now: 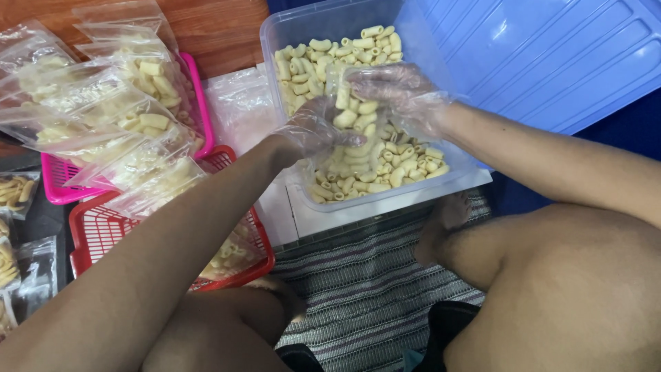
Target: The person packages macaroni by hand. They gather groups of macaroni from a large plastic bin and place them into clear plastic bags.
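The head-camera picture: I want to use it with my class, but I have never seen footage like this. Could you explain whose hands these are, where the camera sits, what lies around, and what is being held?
There is no machine here. A person wears a camera on the head, so you look down at their own arms and knees. Both hands wear thin clear gloves. The left hand and right hand together hold a small clear bag with tube-shaped snack pieces in it, over a clear plastic tub full of the same pieces. A blue lid lies behind the tub. To the left, filled bags are piled in a pink basket and a red basket. A striped mat covers the floor between the knees.
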